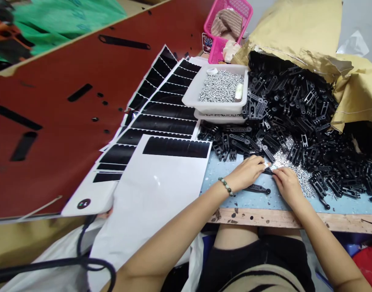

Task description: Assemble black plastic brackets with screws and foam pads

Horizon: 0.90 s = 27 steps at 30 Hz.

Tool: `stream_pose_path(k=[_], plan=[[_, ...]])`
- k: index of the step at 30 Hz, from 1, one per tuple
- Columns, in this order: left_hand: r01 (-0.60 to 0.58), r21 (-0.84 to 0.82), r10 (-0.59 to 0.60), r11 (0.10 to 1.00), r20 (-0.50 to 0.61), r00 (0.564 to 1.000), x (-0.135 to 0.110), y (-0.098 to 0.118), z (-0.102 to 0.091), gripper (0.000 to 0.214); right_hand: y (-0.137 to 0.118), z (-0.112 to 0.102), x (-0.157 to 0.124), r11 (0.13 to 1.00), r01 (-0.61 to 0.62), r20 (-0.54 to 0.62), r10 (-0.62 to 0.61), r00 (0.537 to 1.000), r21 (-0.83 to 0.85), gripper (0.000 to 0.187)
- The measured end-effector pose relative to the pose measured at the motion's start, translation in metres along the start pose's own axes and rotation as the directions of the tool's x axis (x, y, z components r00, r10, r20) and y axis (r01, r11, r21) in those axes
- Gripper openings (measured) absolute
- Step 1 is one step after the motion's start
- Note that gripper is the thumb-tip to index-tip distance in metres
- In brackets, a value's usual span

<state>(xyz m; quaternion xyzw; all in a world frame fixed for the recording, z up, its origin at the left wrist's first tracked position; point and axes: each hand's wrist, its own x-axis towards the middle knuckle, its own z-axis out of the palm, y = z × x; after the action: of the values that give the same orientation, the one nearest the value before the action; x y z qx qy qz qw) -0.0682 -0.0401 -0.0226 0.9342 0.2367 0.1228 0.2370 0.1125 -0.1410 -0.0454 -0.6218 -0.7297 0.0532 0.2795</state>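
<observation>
My left hand (pixel 249 172), with a white wrap on one finger and a beaded bracelet at the wrist, is closed on a black plastic piece (pixel 267 172). Fingers of my right hand (pixel 287 184) are pinched together at the right end of that piece; whatever lies between their tips is too small to make out. Just below my left hand, a long black plastic arm (pixel 259 189) rests on the blue table covering (pixel 274 201). Small silver screws (pixel 303 178) are scattered beside and beyond my right hand.
A large heap of black plastic parts (pixel 295 101) spills from torn yellow sacks (pixel 298 24). Left of it stands a white tub (pixel 214 107) of silver screws. Sheets with black strips (pixel 176 148) lie at the left, beside a reddish-brown board (pixel 67 134). Pink baskets (pixel 248 16) stand behind.
</observation>
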Motion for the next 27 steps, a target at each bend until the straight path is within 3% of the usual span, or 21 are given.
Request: stream_pose_path(k=[7, 10, 13, 15, 19, 22, 24, 27], plan=[[0.027, 0.0, -0.027, 1.0, 0.083, 0.996, -0.008, 0.005, -0.009, 0.025, -0.006, -0.008, -0.003, 0.996, 0.055, 0.087, -0.061, 0.994, 0.069, 0.018], [0.067, 0.045, -0.072, 0.997, 0.129, 0.989, -0.012, 0.01, -0.013, 0.024, -0.005, -0.01, 0.007, 0.995, -0.023, 0.036, 0.02, 0.999, 0.094, 0.018], [0.068, 0.062, -0.077, 0.996, 0.167, 0.983, -0.018, 0.017, -0.017, 0.021, -0.003, -0.007, 0.031, 0.988, -0.152, -0.07, 0.148, 0.986, -0.041, 0.025], [0.063, 0.061, -0.069, 0.996, 0.102, 0.992, -0.019, 0.021, -0.022, 0.021, -0.004, -0.005, 0.045, 0.976, -0.163, -0.064, 0.155, 0.986, -0.147, 0.023], [0.127, 0.159, -0.096, 0.979, -0.191, 0.977, -0.004, 0.028, -0.032, 0.044, -0.011, -0.011, 0.053, 0.995, 0.023, -0.04, -0.027, 0.999, -0.095, 0.02], [0.128, 0.197, -0.11, 0.972, -0.099, 0.989, 0.017, 0.03, -0.035, 0.034, -0.005, -0.031, 0.044, 0.985, 0.174, -0.077, -0.173, 0.982, 0.001, 0.024], [0.186, 0.137, -0.182, 0.973, -0.037, 0.983, 0.028, 0.03, -0.035, 0.021, 0.011, -0.05, 0.04, 0.996, 0.074, -0.157, -0.081, 0.984, -0.046, 0.026], [0.258, -0.096, -0.263, 0.961, -0.051, 0.963, 0.034, 0.03, -0.034, 0.023, 0.046, -0.077, 0.045, 0.925, -0.252, -0.236, 0.187, 0.954, -0.284, 0.028]])
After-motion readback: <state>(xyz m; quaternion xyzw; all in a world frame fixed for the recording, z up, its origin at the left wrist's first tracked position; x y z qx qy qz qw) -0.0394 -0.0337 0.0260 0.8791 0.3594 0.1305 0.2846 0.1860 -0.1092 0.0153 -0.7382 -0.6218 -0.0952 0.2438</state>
